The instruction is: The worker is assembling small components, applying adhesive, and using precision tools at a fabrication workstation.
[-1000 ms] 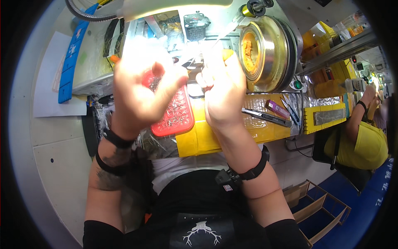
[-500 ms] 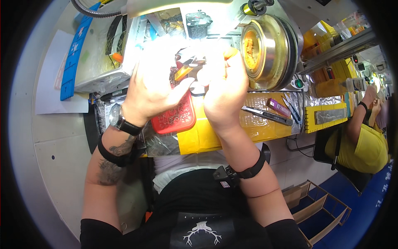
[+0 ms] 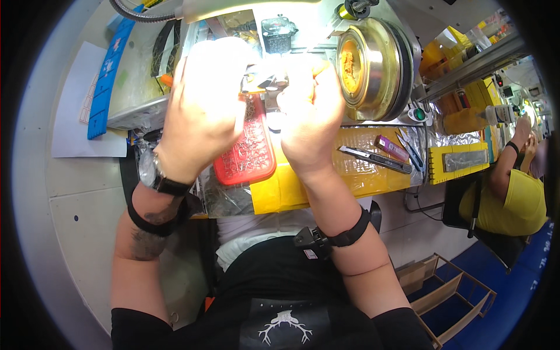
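Hands: 2, left [image 3: 207, 111] and right [image 3: 312, 114], cannot tell grasp in glare | shiny parts [image 3: 273, 81]: between them, 12 o'clock, count unclear | red tray [image 3: 249, 166]: 1, 10 o'clock, partly hidden | knife [image 3: 376, 160]: 1, 3 o'clock

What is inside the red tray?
Many small, thin, shiny pieces lie scattered across the visible part of the red tray. The left hand covers its upper left part, so whatever lies there cannot be seen.
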{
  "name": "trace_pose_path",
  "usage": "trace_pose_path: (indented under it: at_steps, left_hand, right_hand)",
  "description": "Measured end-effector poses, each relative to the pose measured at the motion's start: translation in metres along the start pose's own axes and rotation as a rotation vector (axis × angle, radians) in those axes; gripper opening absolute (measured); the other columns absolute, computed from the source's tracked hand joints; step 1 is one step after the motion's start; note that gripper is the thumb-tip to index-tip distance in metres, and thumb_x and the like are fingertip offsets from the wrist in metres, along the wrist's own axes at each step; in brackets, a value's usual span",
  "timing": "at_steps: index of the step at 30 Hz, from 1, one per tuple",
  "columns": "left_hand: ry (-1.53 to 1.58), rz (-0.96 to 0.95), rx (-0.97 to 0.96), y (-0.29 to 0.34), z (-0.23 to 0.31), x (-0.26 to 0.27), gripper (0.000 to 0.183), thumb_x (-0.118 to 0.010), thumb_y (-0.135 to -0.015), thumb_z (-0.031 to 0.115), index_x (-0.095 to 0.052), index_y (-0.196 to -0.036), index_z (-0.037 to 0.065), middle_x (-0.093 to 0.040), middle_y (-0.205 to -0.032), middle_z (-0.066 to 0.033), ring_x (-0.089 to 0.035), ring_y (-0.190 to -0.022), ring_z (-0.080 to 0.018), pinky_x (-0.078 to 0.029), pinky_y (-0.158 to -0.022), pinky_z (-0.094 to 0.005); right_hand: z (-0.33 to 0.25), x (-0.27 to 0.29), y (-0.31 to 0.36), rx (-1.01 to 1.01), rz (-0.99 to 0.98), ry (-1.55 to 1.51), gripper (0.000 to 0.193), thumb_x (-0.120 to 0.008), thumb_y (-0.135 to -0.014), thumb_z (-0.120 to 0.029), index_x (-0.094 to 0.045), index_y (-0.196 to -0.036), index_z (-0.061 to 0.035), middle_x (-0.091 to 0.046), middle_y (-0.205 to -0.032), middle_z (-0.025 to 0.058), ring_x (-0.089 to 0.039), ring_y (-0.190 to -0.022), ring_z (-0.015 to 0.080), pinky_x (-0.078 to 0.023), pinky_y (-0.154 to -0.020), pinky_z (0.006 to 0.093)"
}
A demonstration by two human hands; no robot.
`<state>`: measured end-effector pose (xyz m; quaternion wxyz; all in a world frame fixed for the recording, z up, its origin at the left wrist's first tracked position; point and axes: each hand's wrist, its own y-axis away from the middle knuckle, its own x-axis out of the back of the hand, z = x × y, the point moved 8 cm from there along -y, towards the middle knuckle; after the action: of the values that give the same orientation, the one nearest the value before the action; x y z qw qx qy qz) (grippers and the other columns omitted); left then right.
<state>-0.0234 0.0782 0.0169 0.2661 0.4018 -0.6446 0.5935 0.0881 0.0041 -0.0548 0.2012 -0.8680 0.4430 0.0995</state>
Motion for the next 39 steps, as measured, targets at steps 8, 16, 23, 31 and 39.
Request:
trace_pose_path:
  at_steps: [8, 16, 23, 31, 39]
  left_hand:
    - [0.209, -0.080, 0.107, 0.004, 0.014, 0.013, 0.062, -0.080, -0.078, 0.016, -0.061, -0.134, -0.002, -0.064, -0.129, -0.0235, -0.058, -0.123, -0.0436, -0.045, -0.109, -0.0510]
    - [0.228, -0.124, 0.145, 0.006, 0.015, 0.011, 0.065, -0.075, -0.080, 0.020, -0.060, -0.142, 0.005, -0.065, -0.132, -0.0163, -0.059, -0.122, -0.0353, -0.043, -0.110, -0.0476]
    - [0.317, -0.080, 0.176, 0.006, 0.016, 0.012, 0.062, -0.078, -0.077, 0.013, -0.062, -0.135, -0.001, -0.066, -0.127, -0.0227, -0.061, -0.121, -0.0414, -0.045, -0.109, -0.0484]
    - [0.378, 0.042, 0.211, 0.016, 0.024, -0.012, 0.072, -0.079, -0.078, 0.006, -0.052, -0.144, -0.004, -0.063, -0.133, -0.0225, -0.060, -0.128, -0.0380, -0.048, -0.110, -0.0455]
    - [0.652, 0.023, 0.271, 0.040, 0.012, -0.044, 0.079, -0.079, -0.084, 0.000, -0.040, -0.152, -0.010, -0.047, -0.151, -0.0257, -0.056, -0.134, -0.0305, -0.053, -0.107, -0.0414]
  right_hand:
    - [-0.004, 0.001, -0.001, 0.071, 0.004, 0.088, 0.006, -0.056, -0.104, -0.003, -0.054, -0.099, 0.0005, -0.060, -0.082, 0.0053, -0.055, -0.074, 0.0104, -0.047, -0.065, 0.0296]
    - [-0.013, 0.001, -0.001, 0.173, 0.001, 0.211, 0.005, -0.056, -0.101, -0.002, -0.056, -0.099, 0.0027, -0.060, -0.082, 0.0102, -0.057, -0.073, 0.0178, -0.048, -0.068, 0.0335]
    - [-0.006, 0.003, -0.002, 0.150, -0.004, 0.185, 0.005, -0.056, -0.101, -0.002, -0.056, -0.100, 0.0029, -0.062, -0.083, 0.0128, -0.059, -0.074, 0.0215, -0.049, -0.070, 0.0357]
    - [-0.020, 0.000, -0.001, 0.362, -0.004, 0.337, 0.004, -0.056, -0.098, -0.001, -0.058, -0.099, 0.0029, -0.059, -0.084, 0.0104, -0.057, -0.074, 0.0196, -0.049, -0.068, 0.0344]
    - [-0.008, 0.001, 0.000, 0.277, -0.029, 0.246, 0.006, -0.057, -0.098, -0.004, -0.058, -0.098, 0.0025, -0.060, -0.085, 0.0136, -0.058, -0.075, 0.0238, -0.049, -0.069, 0.0376]
